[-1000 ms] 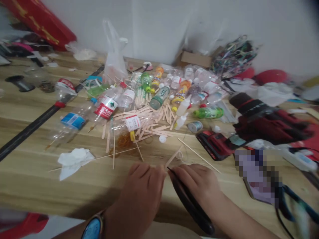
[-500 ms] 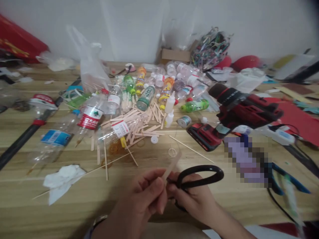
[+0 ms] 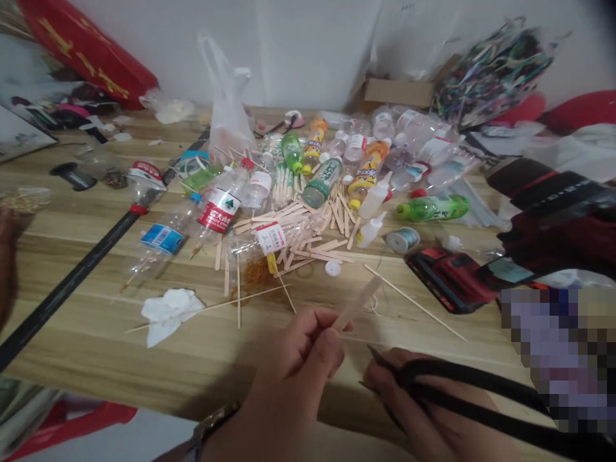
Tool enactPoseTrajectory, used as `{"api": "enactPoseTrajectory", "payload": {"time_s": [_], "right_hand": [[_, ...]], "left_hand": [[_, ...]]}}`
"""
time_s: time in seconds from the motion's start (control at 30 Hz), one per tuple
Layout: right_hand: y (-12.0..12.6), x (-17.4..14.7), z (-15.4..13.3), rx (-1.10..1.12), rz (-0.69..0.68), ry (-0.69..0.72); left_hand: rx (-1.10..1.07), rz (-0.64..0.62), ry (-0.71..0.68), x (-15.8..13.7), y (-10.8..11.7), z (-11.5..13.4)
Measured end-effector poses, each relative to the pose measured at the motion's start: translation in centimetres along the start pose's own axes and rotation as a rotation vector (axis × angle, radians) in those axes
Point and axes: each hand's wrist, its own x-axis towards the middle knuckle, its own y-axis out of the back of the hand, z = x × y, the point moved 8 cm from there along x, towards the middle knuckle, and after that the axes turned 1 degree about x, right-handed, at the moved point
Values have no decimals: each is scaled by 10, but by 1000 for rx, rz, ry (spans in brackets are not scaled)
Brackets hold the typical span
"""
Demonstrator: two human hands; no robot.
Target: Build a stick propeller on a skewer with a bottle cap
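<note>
Near the bottom middle, my left hand (image 3: 303, 359) pinches a wooden craft stick (image 3: 360, 300) between thumb and fingers. The stick's free end points up and to the right. My right hand (image 3: 399, 404), just to the right, is closed around black-handled scissors (image 3: 423, 369). Their pointed blades stand slightly apart, aimed at my left hand, and do not touch the stick. Beyond both hands lie a loose pile of craft sticks (image 3: 308, 253), a clear plastic bottle (image 3: 248, 247) with a white label, and a thin bamboo skewer (image 3: 414, 301).
Several plastic bottles (image 3: 221, 204) crowd the table's middle and back. A red and black cordless drill (image 3: 462, 282) stands at right. A black pipe (image 3: 91, 260) runs along the left side. Crumpled tissue (image 3: 171, 311) lies in front. Another person's hand (image 3: 6, 250) shows at the left edge.
My right hand has drawn the scissors away from the craft stick, down and to the right. The stick stays in my left hand. The view has turned left, bringing another person's hand into sight.
</note>
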Motion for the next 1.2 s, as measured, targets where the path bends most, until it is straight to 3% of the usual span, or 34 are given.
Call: {"api": "enactPoseTrajectory", "payload": {"time_s": [0.1, 0.3, 0.67, 1.2], "right_hand": [[-3, 13, -19, -4, -43, 72], [0, 27, -32, -41, 69, 134], [0, 24, -34, -82, 66, 140], [0, 16, -30, -116, 66, 125]], "left_hand": [[204, 24, 24, -3, 2, -3], [424, 69, -41, -8, 4, 3], [564, 113, -101, -13, 0, 6], [878, 171, -308, -20, -7, 21]]}}
